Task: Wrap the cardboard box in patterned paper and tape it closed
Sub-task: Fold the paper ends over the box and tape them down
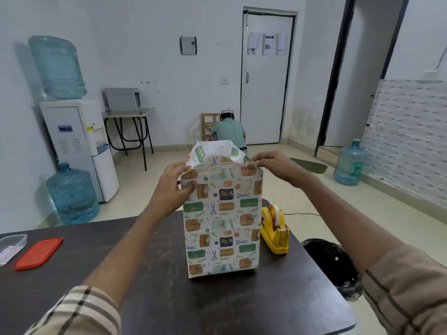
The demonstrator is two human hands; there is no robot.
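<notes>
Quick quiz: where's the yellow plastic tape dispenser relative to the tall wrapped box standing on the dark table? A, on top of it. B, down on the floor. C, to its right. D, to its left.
C: the yellow plastic tape dispenser stands on the dark table, just right of the upright box in patterned paper.

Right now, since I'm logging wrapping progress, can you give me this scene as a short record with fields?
box: upright on the table, sides covered
patterned paper: top end standing open
left hand: grips paper's top left corner
right hand: pinches top right edge
tape dispenser: yellow, on table, right of box
red lid: table's left edge, beside clear container
</notes>
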